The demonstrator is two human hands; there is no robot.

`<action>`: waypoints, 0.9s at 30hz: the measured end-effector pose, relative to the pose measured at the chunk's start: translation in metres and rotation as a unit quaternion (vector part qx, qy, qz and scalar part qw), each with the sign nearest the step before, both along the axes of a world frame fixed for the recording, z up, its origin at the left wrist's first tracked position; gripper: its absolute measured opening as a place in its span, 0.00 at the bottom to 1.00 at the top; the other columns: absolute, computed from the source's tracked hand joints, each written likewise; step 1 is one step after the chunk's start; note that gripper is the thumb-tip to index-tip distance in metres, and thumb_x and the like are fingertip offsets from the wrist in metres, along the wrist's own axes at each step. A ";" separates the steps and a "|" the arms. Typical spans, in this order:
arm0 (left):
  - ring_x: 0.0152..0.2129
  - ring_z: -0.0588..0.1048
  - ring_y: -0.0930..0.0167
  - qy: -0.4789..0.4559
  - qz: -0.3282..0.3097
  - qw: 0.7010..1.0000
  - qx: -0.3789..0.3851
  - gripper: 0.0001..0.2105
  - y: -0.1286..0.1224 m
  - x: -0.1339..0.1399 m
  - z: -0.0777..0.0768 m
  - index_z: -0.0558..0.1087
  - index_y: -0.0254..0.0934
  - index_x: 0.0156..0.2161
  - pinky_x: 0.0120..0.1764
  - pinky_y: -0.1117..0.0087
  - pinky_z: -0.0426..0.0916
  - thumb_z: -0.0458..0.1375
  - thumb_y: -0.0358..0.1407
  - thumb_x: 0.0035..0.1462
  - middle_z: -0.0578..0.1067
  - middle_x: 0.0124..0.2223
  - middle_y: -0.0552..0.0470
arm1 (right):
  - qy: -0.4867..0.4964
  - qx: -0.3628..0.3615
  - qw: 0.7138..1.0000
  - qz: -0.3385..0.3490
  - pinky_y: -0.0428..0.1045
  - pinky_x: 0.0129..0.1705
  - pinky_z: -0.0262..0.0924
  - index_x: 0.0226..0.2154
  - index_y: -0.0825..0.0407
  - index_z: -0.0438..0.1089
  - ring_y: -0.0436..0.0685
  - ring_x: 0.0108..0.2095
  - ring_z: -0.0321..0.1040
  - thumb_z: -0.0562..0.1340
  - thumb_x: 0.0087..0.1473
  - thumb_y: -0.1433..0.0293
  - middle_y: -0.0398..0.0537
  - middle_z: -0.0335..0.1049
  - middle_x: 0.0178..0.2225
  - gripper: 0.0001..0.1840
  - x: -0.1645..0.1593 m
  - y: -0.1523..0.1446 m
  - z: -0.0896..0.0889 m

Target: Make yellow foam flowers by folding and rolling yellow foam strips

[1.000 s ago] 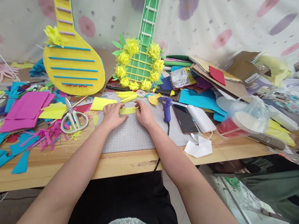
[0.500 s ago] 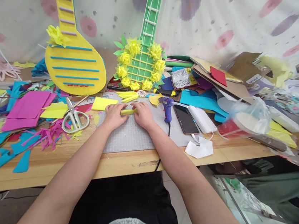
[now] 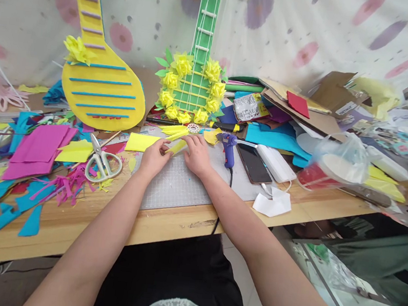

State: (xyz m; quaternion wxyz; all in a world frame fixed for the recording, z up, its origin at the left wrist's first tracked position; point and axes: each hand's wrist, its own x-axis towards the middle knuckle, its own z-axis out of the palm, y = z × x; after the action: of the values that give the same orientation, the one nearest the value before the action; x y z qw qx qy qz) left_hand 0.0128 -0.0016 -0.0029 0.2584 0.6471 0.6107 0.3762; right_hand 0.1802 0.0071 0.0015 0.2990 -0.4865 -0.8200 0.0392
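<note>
Between my hands is a folded strip of yellow paper [image 3: 177, 147], tilted over the grey cutting mat [image 3: 174, 189]. My left hand [image 3: 155, 157] pinches its near left end between thumb and fingers. At the strip's far right end, the fingers of my right hand [image 3: 196, 156] are bent and pressed onto it. A flat yellow sheet [image 3: 142, 142] lies just left of my left hand. Beyond my fingers are cut yellow paper pieces [image 3: 173, 131]. To the right of my right hand stands a purple glue gun [image 3: 228, 150].
Scissors [image 3: 103, 161] and magenta paper sheets [image 3: 40, 149] lie left among scraps. A yellow paper instrument [image 3: 102, 93] and a green one with yellow flowers [image 3: 195, 90] lean behind. Rightward are a phone [image 3: 253, 163], a power bank [image 3: 274, 163] and a bagged red cup [image 3: 329, 172].
The yellow strip has turned from nearly level to slanting, its right end now farther away. My left fingers have curled into a pinch, and my right hand has shifted slightly forward.
</note>
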 end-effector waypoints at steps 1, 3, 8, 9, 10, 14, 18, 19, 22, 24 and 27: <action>0.27 0.72 0.72 -0.022 0.005 1.000 -0.001 0.18 0.001 0.000 -0.002 0.71 0.38 0.45 0.36 0.69 0.67 0.58 0.35 0.45 0.75 0.31 0.54 | 0.000 0.006 1.000 0.001 0.58 0.59 0.47 0.52 0.55 0.63 0.62 0.55 0.51 0.54 0.49 0.79 0.55 0.63 0.52 0.25 0.000 0.000 0.000; 0.25 0.71 0.73 -0.053 0.012 0.999 -0.002 0.17 0.002 0.001 -0.003 0.71 0.37 0.43 0.35 0.70 0.67 0.60 0.35 0.44 0.74 0.30 0.54 | -0.005 0.011 1.000 0.011 0.59 0.59 0.47 0.53 0.54 0.63 0.63 0.55 0.52 0.53 0.49 0.79 0.55 0.63 0.53 0.26 0.000 -0.001 0.000; 0.24 0.69 0.74 -0.069 0.008 0.998 0.003 0.15 -0.001 0.003 -0.001 0.72 0.38 0.39 0.33 0.71 0.66 0.61 0.36 0.42 0.71 0.28 0.56 | -0.021 0.017 0.999 0.027 0.59 0.57 0.49 0.52 0.53 0.64 0.63 0.54 0.51 0.53 0.49 0.79 0.55 0.63 0.50 0.26 -0.002 -0.001 -0.002; 0.23 0.69 0.75 -0.065 0.008 0.998 0.003 0.15 -0.001 0.004 0.000 0.72 0.38 0.39 0.33 0.71 0.66 0.61 0.36 0.42 0.71 0.28 0.56 | -0.024 0.016 0.999 0.030 0.58 0.56 0.49 0.51 0.53 0.65 0.63 0.53 0.51 0.54 0.50 0.78 0.55 0.64 0.49 0.24 -0.002 -0.001 -0.002; 0.23 0.69 0.75 -0.062 0.009 0.998 0.003 0.15 -0.002 0.004 0.001 0.72 0.38 0.38 0.32 0.71 0.66 0.62 0.36 0.42 0.71 0.27 0.56 | -0.027 0.013 0.999 0.032 0.58 0.56 0.50 0.49 0.53 0.66 0.63 0.53 0.51 0.54 0.50 0.78 0.55 0.65 0.47 0.22 -0.003 -0.001 -0.002; 0.23 0.68 0.75 -0.058 0.002 0.998 0.004 0.14 0.000 0.003 -0.002 0.72 0.38 0.36 0.32 0.72 0.65 0.63 0.39 0.41 0.70 0.27 0.56 | -0.032 0.002 0.999 0.024 0.56 0.53 0.52 0.39 0.52 0.70 0.62 0.49 0.52 0.54 0.51 0.77 0.54 0.64 0.43 0.14 -0.004 -0.002 -0.001; 0.24 0.68 0.74 -0.052 -0.005 0.999 0.000 0.13 0.001 0.003 -0.004 0.72 0.38 0.35 0.33 0.71 0.66 0.61 0.40 0.44 0.71 0.27 0.55 | -0.037 -0.005 0.999 0.024 0.55 0.50 0.53 0.34 0.53 0.69 0.61 0.47 0.53 0.53 0.50 0.79 0.54 0.65 0.40 0.13 -0.003 0.000 -0.001; 0.24 0.69 0.74 -0.040 -0.001 0.999 0.001 0.12 0.000 0.003 -0.003 0.72 0.38 0.35 0.33 0.70 0.66 0.60 0.40 0.45 0.72 0.28 0.55 | -0.040 -0.007 0.999 0.024 0.54 0.49 0.53 0.34 0.53 0.69 0.61 0.46 0.53 0.53 0.50 0.80 0.54 0.65 0.39 0.13 -0.002 0.001 -0.002; 0.24 0.69 0.72 0.016 0.024 1.000 0.005 0.09 -0.003 0.003 0.002 0.72 0.39 0.36 0.34 0.69 0.65 0.57 0.39 0.48 0.73 0.29 0.54 | -0.047 -0.013 0.999 0.016 0.54 0.48 0.53 0.32 0.53 0.68 0.61 0.44 0.54 0.51 0.51 0.80 0.54 0.66 0.36 0.13 -0.002 0.003 -0.003; 0.25 0.69 0.72 0.045 0.036 0.998 0.005 0.09 -0.005 0.004 0.005 0.72 0.39 0.37 0.33 0.69 0.64 0.56 0.38 0.49 0.73 0.30 0.53 | -0.052 -0.010 0.999 0.014 0.55 0.49 0.51 0.33 0.52 0.68 0.61 0.45 0.55 0.51 0.51 0.79 0.53 0.67 0.36 0.13 -0.001 0.003 -0.003; 0.26 0.70 0.71 0.069 0.044 0.997 0.005 0.13 -0.007 0.005 0.007 0.71 0.40 0.42 0.34 0.69 0.64 0.55 0.37 0.51 0.74 0.31 0.53 | -0.061 0.011 0.998 0.034 0.57 0.51 0.47 0.36 0.51 0.69 0.63 0.49 0.53 0.53 0.50 0.79 0.52 0.68 0.41 0.13 0.000 0.000 -0.003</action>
State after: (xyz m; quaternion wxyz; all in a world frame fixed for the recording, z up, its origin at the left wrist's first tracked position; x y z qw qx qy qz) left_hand 0.0178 -0.0082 0.0036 0.1954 0.6451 0.6532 0.3450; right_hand 0.1799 0.0076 -0.0011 0.2525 -0.4562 -0.8532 0.0112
